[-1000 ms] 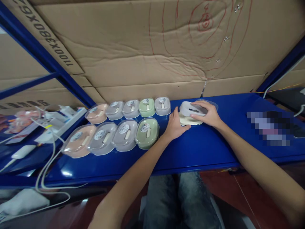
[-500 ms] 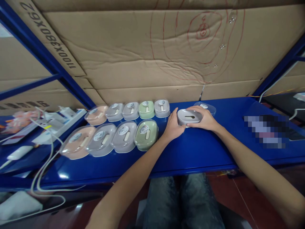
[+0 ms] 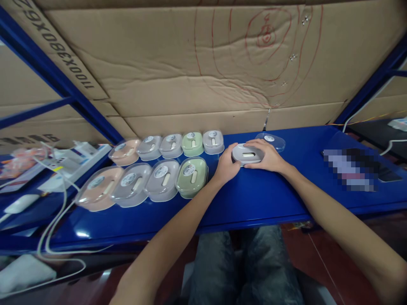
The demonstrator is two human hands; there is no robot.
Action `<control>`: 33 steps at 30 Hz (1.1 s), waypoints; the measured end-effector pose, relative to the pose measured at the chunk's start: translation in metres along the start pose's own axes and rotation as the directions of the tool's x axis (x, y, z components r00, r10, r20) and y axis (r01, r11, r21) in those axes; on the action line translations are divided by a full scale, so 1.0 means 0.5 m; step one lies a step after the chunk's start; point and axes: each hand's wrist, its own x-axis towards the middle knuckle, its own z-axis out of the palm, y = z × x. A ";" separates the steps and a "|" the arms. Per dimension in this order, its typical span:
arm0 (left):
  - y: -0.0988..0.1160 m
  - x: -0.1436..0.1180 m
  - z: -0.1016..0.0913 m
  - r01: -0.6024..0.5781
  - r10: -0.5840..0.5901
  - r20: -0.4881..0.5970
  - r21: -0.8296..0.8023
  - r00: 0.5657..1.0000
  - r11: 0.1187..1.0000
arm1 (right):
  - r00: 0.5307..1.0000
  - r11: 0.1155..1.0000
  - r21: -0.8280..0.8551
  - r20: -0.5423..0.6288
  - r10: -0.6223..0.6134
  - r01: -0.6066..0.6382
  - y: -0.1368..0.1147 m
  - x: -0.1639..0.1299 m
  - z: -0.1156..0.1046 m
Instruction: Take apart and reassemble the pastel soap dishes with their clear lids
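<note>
My left hand [image 3: 227, 164] and my right hand [image 3: 268, 156] are wrapped round opposite sides of a small grey plastic box [image 3: 241, 151] on the blue tabletop. The top of this box has a slot with a white tab showing in it. My fingers cover part of its sides. Just behind my right hand lies a clear lid [image 3: 277, 142] with a round label, partly hidden by the fingers. Left of my hands stand similar boxes with clear lids, the nearest being a green box [image 3: 192, 179] and a grey box [image 3: 213, 143].
Two rows of peach, grey and green boxes [image 3: 160, 182] stand to the left. Beyond them are a white power strip [image 3: 71, 169] and loose white cables [image 3: 65, 203]. A phone [image 3: 390, 174] lies at the right beside a blurred patch. A cardboard wall [image 3: 159, 76] closes off the back.
The slot in the held box showed mostly dark; now a white tab fills most of it. Both hands stay on the box. The whole view has shifted slightly.
</note>
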 end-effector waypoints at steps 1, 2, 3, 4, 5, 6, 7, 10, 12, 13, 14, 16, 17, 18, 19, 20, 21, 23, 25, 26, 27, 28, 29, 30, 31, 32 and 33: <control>0.004 -0.001 -0.001 0.001 -0.001 0.001 0.018 1.000 1.000 | 1.000 1.000 -0.004 0.004 0.004 -0.004 0.000 -0.001 0.001; 0.008 -0.002 -0.002 0.000 0.000 0.003 0.041 1.000 0.999 | 1.000 1.000 -0.005 0.008 0.007 -0.007 0.000 -0.001 0.001; 0.012 -0.003 -0.003 -0.004 0.004 0.005 0.068 1.000 0.998 | 1.000 1.000 -0.004 0.011 0.007 -0.007 0.000 -0.001 0.001; 0.017 -0.004 -0.004 -0.010 0.009 0.008 0.097 1.000 0.995 | 1.000 1.000 -0.001 0.012 0.007 -0.007 -0.001 -0.002 0.001; 0.021 -0.005 -0.005 -0.014 0.013 0.013 0.127 1.000 0.992 | 1.000 1.000 0.004 0.011 0.005 -0.005 -0.002 -0.002 0.001; 0.024 -0.006 -0.005 -0.018 0.015 0.020 0.154 1.000 0.988 | 1.000 1.000 0.011 0.010 0.004 -0.004 -0.002 -0.002 0.001; 0.027 -0.007 -0.006 -0.020 0.016 0.026 0.176 1.000 0.984 | 1.000 1.000 0.016 0.011 0.003 -0.003 -0.001 -0.002 0.000; 0.030 -0.010 -0.007 -0.032 0.025 0.039 0.209 0.999 0.977 | 1.000 1.000 0.015 0.024 0.013 -0.013 0.003 -0.002 -0.001; 0.030 -0.011 -0.007 -0.045 0.036 0.046 0.221 0.998 0.974 | 0.999 0.999 0.003 0.025 0.035 -0.035 0.006 -0.003 -0.001; 0.030 -0.011 -0.007 -0.051 0.041 0.049 0.225 0.998 0.973 | 0.999 0.999 -0.002 0.019 0.049 -0.049 0.008 -0.004 -0.001; 0.029 -0.011 -0.007 -0.057 0.046 0.052 0.230 0.998 0.972 | 0.998 0.998 -0.005 0.012 0.064 -0.064 0.009 -0.004 -0.001; 0.028 -0.011 -0.006 -0.064 0.053 0.055 0.239 0.997 0.969 | 0.996 0.996 0.000 0.003 0.088 -0.088 0.011 -0.005 -0.001; 0.028 -0.011 -0.005 -0.067 0.055 0.054 0.243 0.997 0.968 | 0.995 0.995 0.007 0.001 0.097 -0.097 0.011 -0.005 -0.002; 0.028 -0.011 -0.004 -0.069 0.057 0.053 0.246 0.997 0.967 | 0.994 0.994 0.015 0.002 0.105 -0.105 0.011 -0.005 -0.002; 0.027 -0.011 -0.003 -0.070 0.059 0.051 0.250 0.997 0.966 | 0.993 0.993 0.022 0.005 0.115 -0.115 0.011 -0.004 -0.002; 0.027 -0.012 -0.002 -0.069 0.058 0.049 0.253 0.997 0.965 | 0.992 0.992 0.028 0.010 0.125 -0.125 0.011 -0.004 -0.003; 0.027 -0.012 -0.001 -0.065 0.054 0.050 0.259 0.997 0.964 | 0.991 0.990 0.033 0.016 0.134 -0.134 0.011 -0.003 -0.004; 0.028 -0.014 0.001 -0.056 0.040 0.061 0.277 0.997 0.959 | 0.989 0.988 0.038 0.031 0.148 -0.149 0.012 -0.001 -0.005; 0.030 -0.016 0.002 -0.043 0.022 0.073 0.309 0.997 0.950 | 0.988 0.988 0.041 0.052 0.147 -0.149 0.016 0.000 -0.004; 0.032 -0.017 0.002 -0.039 0.015 0.077 0.330 0.997 0.943 | 0.988 0.989 0.042 0.065 0.141 -0.144 0.018 0.000 -0.004; 0.033 -0.018 0.003 -0.036 0.008 0.079 0.350 0.997 0.936 | 0.988 0.989 0.039 0.076 0.136 -0.140 0.020 0.001 -0.003; 0.035 -0.019 0.003 -0.032 0.002 0.082 0.366 0.997 0.930 | 0.987 0.990 0.034 0.087 0.133 -0.136 0.022 0.001 -0.001; 0.036 -0.020 0.003 -0.030 -0.003 0.087 0.378 0.996 0.926 | 0.987 0.990 0.027 0.095 0.132 -0.135 0.024 0.000 0.000; 0.036 -0.021 0.004 -0.031 -0.005 0.093 0.381 0.996 0.924 | 0.986 0.991 0.018 0.100 0.133 -0.136 0.025 0.000 0.002; 0.037 -0.022 0.004 -0.034 -0.004 0.099 0.378 0.995 0.925 | 0.985 0.991 0.008 0.104 0.135 -0.136 0.025 -0.001 0.004; 0.037 -0.022 0.004 -0.040 0.001 0.104 0.373 0.995 0.927 | 0.985 0.991 -0.002 0.110 0.135 -0.136 0.025 -0.002 0.005; 0.037 -0.022 0.004 -0.045 0.006 0.108 0.367 0.994 0.929 | 0.984 0.991 -0.010 0.118 0.132 -0.132 0.024 -0.003 0.006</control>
